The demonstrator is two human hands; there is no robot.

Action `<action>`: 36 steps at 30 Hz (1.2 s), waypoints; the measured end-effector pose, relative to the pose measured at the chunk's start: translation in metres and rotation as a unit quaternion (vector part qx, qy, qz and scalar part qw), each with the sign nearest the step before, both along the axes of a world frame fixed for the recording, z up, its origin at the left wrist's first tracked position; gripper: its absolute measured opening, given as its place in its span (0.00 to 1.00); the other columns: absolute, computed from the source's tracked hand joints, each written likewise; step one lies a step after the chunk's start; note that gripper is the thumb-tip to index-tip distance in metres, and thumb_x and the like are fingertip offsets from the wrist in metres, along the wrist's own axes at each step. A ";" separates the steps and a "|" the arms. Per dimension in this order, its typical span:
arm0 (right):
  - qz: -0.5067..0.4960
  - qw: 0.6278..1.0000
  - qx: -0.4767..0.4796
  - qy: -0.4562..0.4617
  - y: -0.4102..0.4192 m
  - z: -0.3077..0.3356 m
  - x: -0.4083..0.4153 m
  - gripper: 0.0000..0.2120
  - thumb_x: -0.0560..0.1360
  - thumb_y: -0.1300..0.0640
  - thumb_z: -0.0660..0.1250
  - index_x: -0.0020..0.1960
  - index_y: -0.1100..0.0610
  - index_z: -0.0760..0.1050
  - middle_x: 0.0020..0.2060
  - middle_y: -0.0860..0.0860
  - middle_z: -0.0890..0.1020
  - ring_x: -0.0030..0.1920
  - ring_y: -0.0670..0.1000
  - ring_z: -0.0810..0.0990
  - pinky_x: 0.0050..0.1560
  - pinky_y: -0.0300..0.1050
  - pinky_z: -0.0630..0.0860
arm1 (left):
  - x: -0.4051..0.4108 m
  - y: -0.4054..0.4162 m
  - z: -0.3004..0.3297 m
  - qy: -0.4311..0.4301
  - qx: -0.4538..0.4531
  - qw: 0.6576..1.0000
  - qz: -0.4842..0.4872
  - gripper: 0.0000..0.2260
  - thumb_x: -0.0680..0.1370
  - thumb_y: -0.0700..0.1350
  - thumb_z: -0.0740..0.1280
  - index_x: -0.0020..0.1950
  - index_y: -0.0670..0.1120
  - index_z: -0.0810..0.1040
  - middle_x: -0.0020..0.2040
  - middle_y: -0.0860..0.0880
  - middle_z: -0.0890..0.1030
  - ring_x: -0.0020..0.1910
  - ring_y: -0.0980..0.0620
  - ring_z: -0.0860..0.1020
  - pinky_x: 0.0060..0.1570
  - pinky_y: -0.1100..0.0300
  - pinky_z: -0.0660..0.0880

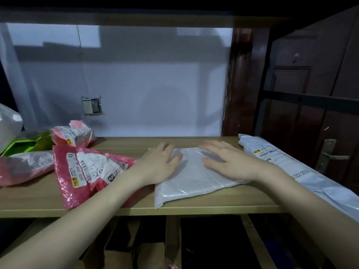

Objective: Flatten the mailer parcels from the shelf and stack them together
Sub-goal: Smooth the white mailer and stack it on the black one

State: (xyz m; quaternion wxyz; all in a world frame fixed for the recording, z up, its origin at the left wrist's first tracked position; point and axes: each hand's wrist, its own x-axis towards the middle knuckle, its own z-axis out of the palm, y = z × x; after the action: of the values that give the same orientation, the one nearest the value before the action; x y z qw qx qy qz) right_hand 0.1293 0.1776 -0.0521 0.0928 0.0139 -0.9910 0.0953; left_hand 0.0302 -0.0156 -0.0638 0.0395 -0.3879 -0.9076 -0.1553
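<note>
A white plastic mailer (191,181) lies flat in the middle of the wooden shelf (136,208). My left hand (159,164) presses on its left part with straight fingers. My right hand (227,162) lies flat on its right part, fingers pointing left. A pink bubble mailer with a shipping label (87,171) lies just left of my left forearm. Behind it sits a smaller crumpled pink mailer (73,135), and another pink one (23,166) lies at the far left. A long white labelled mailer (291,167) runs along the shelf's right end.
A green package (25,144) and a white plastic bag (8,125) sit at the back left. A white wall with an open socket hole (92,105) backs the shelf. A dark wooden door with a handle (334,157) stands to the right. Cardboard boxes (151,255) sit below.
</note>
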 end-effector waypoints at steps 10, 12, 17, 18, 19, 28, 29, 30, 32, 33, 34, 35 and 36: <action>-0.020 0.988 0.004 -0.155 -0.004 -0.026 -0.025 0.28 0.78 0.36 0.41 0.76 0.41 0.42 0.76 0.43 0.41 0.76 0.45 0.37 0.74 0.54 0.35 | -0.011 0.001 -0.014 -0.057 -0.131 0.989 -0.038 0.30 0.79 0.64 0.46 0.77 0.53 0.44 0.78 0.51 0.41 0.77 0.53 0.39 0.74 0.51 0.38; -0.023 0.987 0.009 -0.162 -0.005 -0.025 -0.025 0.28 0.78 0.36 0.41 0.75 0.41 0.42 0.76 0.43 0.41 0.76 0.45 0.37 0.74 0.54 0.35 | -0.011 0.001 -0.014 -0.059 -0.130 0.989 -0.041 0.31 0.78 0.65 0.46 0.77 0.53 0.44 0.78 0.51 0.41 0.77 0.53 0.39 0.74 0.51 0.38; -0.035 0.987 0.011 -0.159 -0.010 -0.025 -0.021 0.27 0.78 0.36 0.40 0.75 0.40 0.41 0.76 0.43 0.40 0.76 0.45 0.36 0.74 0.55 0.35 | -0.010 -0.002 -0.013 -0.068 -0.136 0.987 -0.047 0.38 0.73 0.72 0.49 0.77 0.55 0.45 0.78 0.51 0.40 0.76 0.53 0.38 0.75 0.50 0.38; -0.039 0.987 0.012 -0.157 -0.011 -0.025 -0.020 0.27 0.78 0.36 0.40 0.75 0.39 0.41 0.76 0.43 0.40 0.76 0.46 0.36 0.74 0.56 0.35 | -0.009 -0.003 -0.012 -0.069 -0.139 0.987 -0.051 0.38 0.72 0.72 0.49 0.77 0.56 0.45 0.78 0.51 0.40 0.76 0.53 0.38 0.75 0.50 0.38; -0.042 0.987 0.012 -0.156 -0.012 -0.026 -0.019 0.27 0.78 0.36 0.40 0.75 0.39 0.41 0.76 0.44 0.40 0.76 0.46 0.36 0.74 0.56 0.35 | -0.008 -0.003 -0.012 -0.068 -0.142 0.986 -0.053 0.38 0.72 0.73 0.50 0.77 0.57 0.46 0.78 0.51 0.40 0.76 0.52 0.38 0.75 0.49 0.38; -0.064 0.991 -0.021 -0.117 -0.018 -0.025 -0.004 0.27 0.79 0.38 0.44 0.76 0.42 0.48 0.77 0.45 0.46 0.77 0.47 0.42 0.75 0.55 0.39 | 0.000 -0.006 -0.003 0.051 -0.160 0.983 -0.071 0.38 0.71 0.75 0.45 0.77 0.57 0.52 0.79 0.50 0.51 0.77 0.54 0.46 0.74 0.51 0.38; -0.069 0.993 -0.027 -0.097 -0.019 -0.024 -0.001 0.26 0.79 0.39 0.46 0.76 0.44 0.51 0.77 0.47 0.49 0.77 0.48 0.45 0.75 0.55 0.42 | 0.002 -0.007 -0.002 0.088 -0.139 0.983 -0.081 0.38 0.71 0.74 0.45 0.76 0.56 0.53 0.78 0.50 0.52 0.77 0.54 0.47 0.74 0.52 0.39; -0.072 0.994 -0.030 -0.073 -0.019 -0.024 0.004 0.25 0.80 0.41 0.47 0.75 0.46 0.54 0.77 0.48 0.53 0.77 0.50 0.48 0.75 0.54 0.46 | 0.005 -0.007 -0.001 0.116 -0.119 0.982 -0.092 0.37 0.72 0.73 0.47 0.76 0.55 0.54 0.78 0.50 0.53 0.77 0.54 0.48 0.74 0.53 0.40; -0.078 0.996 -0.035 -0.040 -0.021 -0.024 0.012 0.23 0.80 0.43 0.49 0.74 0.48 0.59 0.76 0.48 0.58 0.75 0.51 0.54 0.74 0.53 0.52 | 0.020 -0.009 0.002 0.116 -0.086 0.983 -0.111 0.32 0.76 0.68 0.51 0.76 0.55 0.55 0.78 0.52 0.55 0.77 0.54 0.51 0.74 0.54 0.44; -0.078 0.996 -0.037 -0.036 -0.021 -0.025 0.016 0.23 0.80 0.44 0.49 0.74 0.48 0.60 0.75 0.48 0.60 0.75 0.51 0.55 0.73 0.52 0.53 | 0.030 -0.009 0.003 0.081 -0.078 0.987 -0.112 0.32 0.75 0.68 0.51 0.76 0.56 0.54 0.78 0.54 0.54 0.76 0.55 0.52 0.74 0.54 0.47; -0.078 0.996 -0.038 -0.037 -0.021 -0.025 0.021 0.23 0.80 0.44 0.49 0.73 0.47 0.60 0.75 0.48 0.60 0.75 0.51 0.55 0.73 0.52 0.53 | 0.041 -0.009 0.003 0.033 -0.079 0.990 -0.110 0.32 0.74 0.69 0.51 0.76 0.59 0.53 0.78 0.56 0.53 0.76 0.56 0.52 0.74 0.54 0.49; -0.074 0.996 -0.039 -0.041 -0.020 -0.025 0.024 0.23 0.80 0.43 0.49 0.74 0.47 0.60 0.75 0.48 0.60 0.75 0.50 0.55 0.74 0.52 0.53 | 0.051 -0.010 0.001 -0.008 -0.091 0.989 -0.112 0.33 0.73 0.70 0.50 0.76 0.61 0.50 0.78 0.57 0.50 0.77 0.56 0.50 0.75 0.53 0.50; -0.069 0.996 -0.042 -0.045 -0.020 -0.026 0.028 0.24 0.80 0.43 0.49 0.74 0.46 0.59 0.75 0.48 0.59 0.76 0.50 0.54 0.74 0.52 0.51 | 0.060 -0.011 -0.003 -0.027 -0.116 0.986 -0.119 0.34 0.73 0.71 0.49 0.76 0.61 0.47 0.78 0.57 0.47 0.77 0.56 0.47 0.75 0.53 0.47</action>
State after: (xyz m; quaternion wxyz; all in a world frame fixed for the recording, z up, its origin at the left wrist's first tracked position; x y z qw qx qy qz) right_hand 0.1577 0.1577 -0.0777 0.0547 -0.0631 -0.9879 0.1310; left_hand 0.0904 -0.0267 -0.0671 -0.0487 -0.4908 -0.8676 -0.0633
